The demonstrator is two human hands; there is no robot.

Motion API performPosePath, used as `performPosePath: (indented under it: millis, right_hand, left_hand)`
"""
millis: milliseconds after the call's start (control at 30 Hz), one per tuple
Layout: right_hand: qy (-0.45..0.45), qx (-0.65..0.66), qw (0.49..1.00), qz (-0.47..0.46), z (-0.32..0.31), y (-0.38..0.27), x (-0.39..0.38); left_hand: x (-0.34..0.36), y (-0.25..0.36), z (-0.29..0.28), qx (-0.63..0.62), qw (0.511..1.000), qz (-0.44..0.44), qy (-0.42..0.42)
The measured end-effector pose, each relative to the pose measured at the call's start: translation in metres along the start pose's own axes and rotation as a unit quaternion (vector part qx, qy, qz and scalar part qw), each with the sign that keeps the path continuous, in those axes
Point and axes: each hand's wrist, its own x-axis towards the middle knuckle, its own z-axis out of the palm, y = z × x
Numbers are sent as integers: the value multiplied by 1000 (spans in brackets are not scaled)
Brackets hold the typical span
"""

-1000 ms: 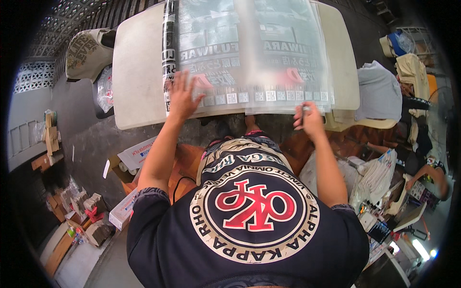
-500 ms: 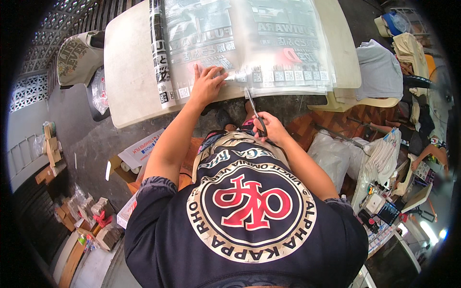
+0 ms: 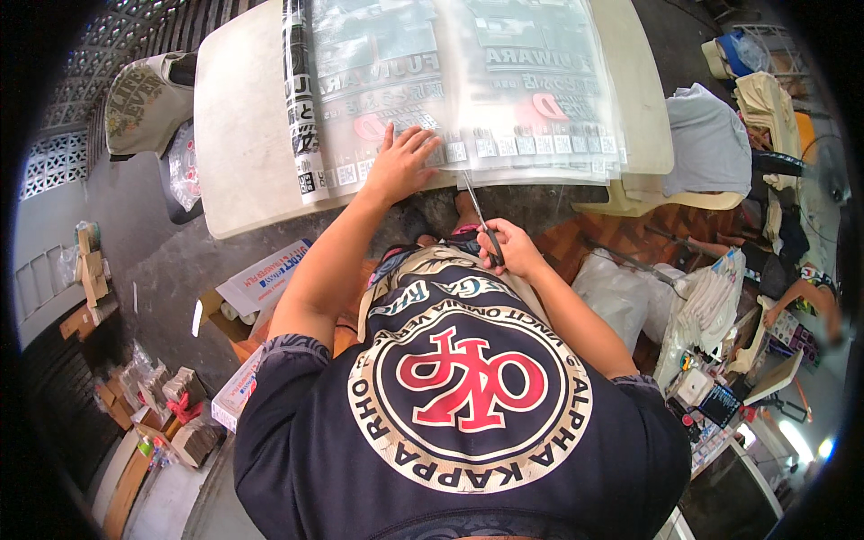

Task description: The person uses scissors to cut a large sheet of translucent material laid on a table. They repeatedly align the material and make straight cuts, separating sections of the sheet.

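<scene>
My left hand lies with fingers spread on a translucent printed film sheet, pressing it near the table's close edge. In my right hand is a pair of scissors with dark handles. The blades point away from me, their tips at the film's near edge, just right of my left hand. A stack of similar printed sheets lies on the right. On the left, the film ends in a rolled part with dark print showing. Whether the blades are parted is hard to see.
The pale table extends beyond the film on both sides. Grey cloth hangs over a chair at right. An opened carton with rolls stands at lower left. White plastic bags lie at right, near another person's arm.
My left hand has slid slightly right and toward me on the film. The scissors have shifted a little toward me, still in my right hand.
</scene>
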Motion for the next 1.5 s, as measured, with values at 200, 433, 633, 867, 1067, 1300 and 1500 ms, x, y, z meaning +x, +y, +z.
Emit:
performPosePath:
  millis: [200,433,633,867,1067,1300,1500]
  right_hand:
    - [65,62,994,-68,15,-13,18]
    - [68,24,996,-50,11,-28,8]
    - [62,50,995,-62,12,-56,25]
    - [76,4,988,-136,0,-121,96]
    - [85,9,983,-162,-11,-198,164]
    - [83,-50,971,-220,-33,-276,247]
    - [143,-123,954,-232,-46,-379,319]
  left_hand:
    - [-1,15,-11,-38,999,9,15]
    - [18,45,10,-32,996,30,75]
    - [21,48,5,-72,986,52,141]
    - [16,59,-22,-83,984,31,158]
    - [14,69,-42,-112,982,-2,149]
    - [14,71,-57,-132,982,-16,137]
    - [7,78,-63,-145,982,-39,118]
